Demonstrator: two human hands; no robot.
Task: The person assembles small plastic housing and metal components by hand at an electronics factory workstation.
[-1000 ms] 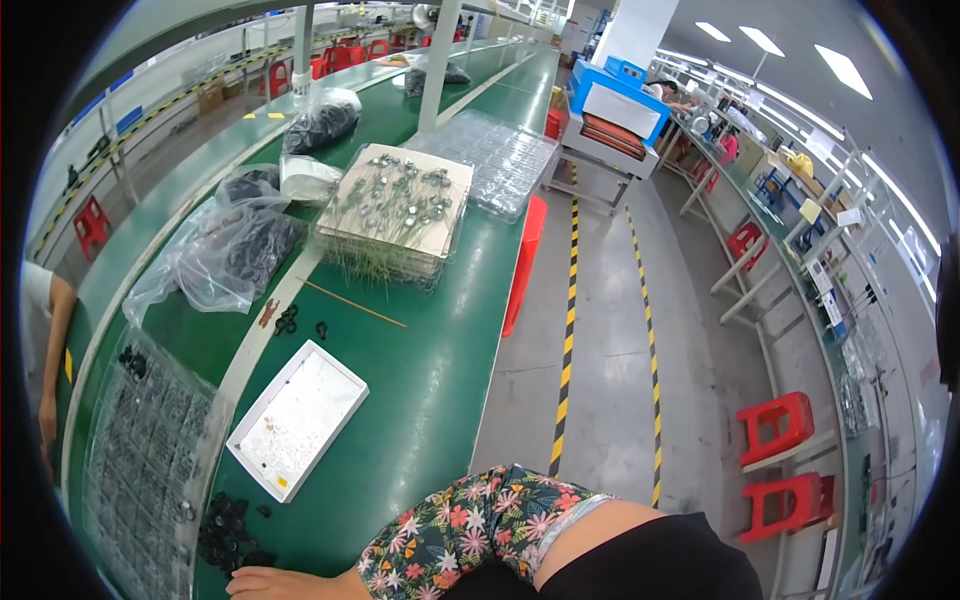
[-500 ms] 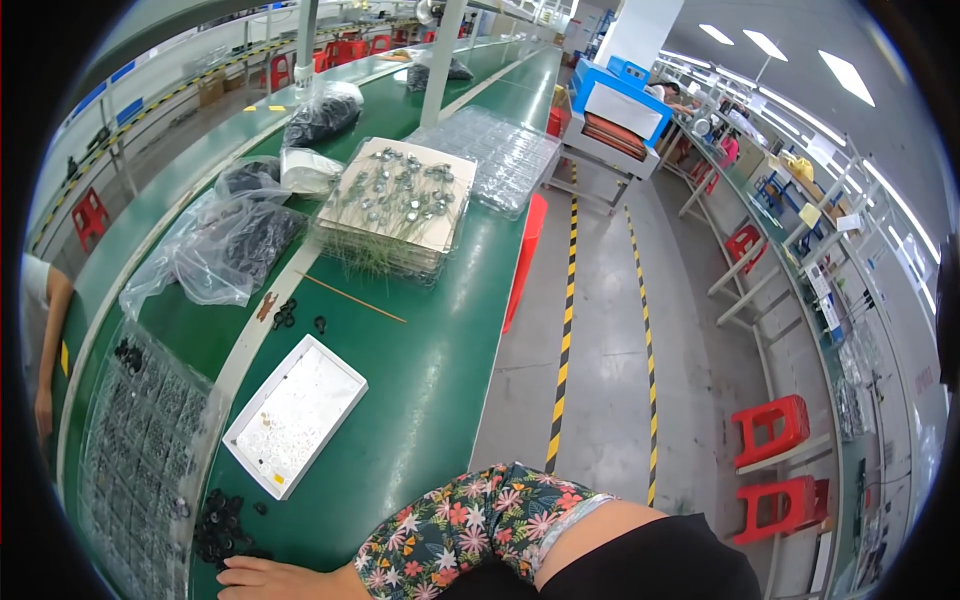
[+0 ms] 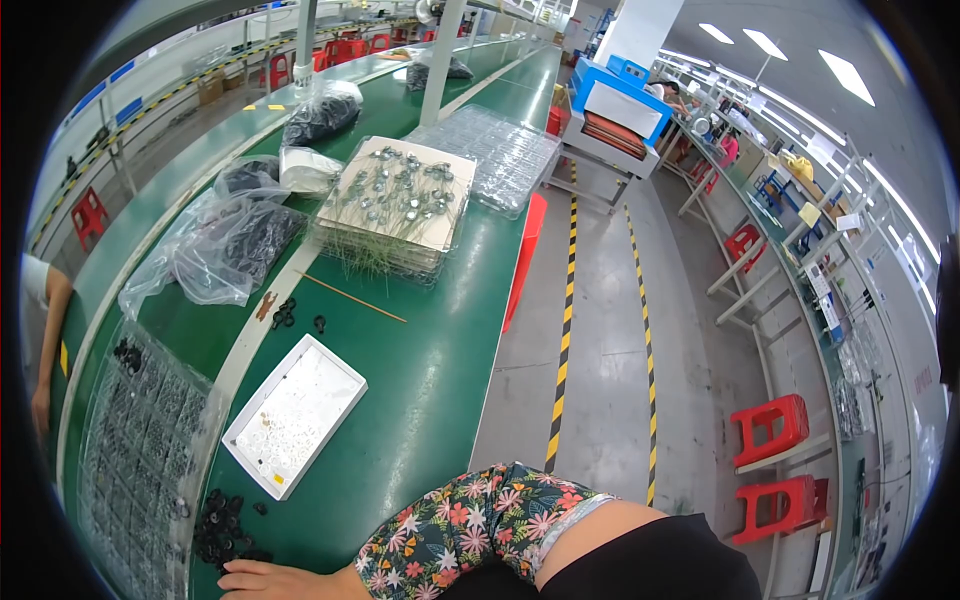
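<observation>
My right hand [image 3: 285, 582] comes in at the lower edge, its arm in a floral sleeve [image 3: 460, 530]. Its visible fingers are stretched out toward the left, beside a pile of small black ring-like parts [image 3: 217, 528]; the lower part of the hand is cut off by the edge. No object shows in it. My left hand is out of view. Beyond the pile lies a shallow white tray [image 3: 325, 393] with tiny clear bits and a yellow piece inside. At the left, a clear compartment tray [image 3: 150, 430] is filled with many small greyish parts, with a few black ones on top.
Farther along the green bench stand stacked trays with cardboard [image 3: 450, 165] bearing wired round parts, a thin stick [image 3: 355, 298], bags of black parts [image 3: 225, 245] and empty-looking clear trays [image 3: 505, 160]. Another person's arm [image 3: 52, 340] is at far left. Red stools [image 3: 775, 430] stand right.
My right hand has shifted very slightly at the lower edge. The other person's hand at far left has moved a little. The trays and parts stay where they were.
</observation>
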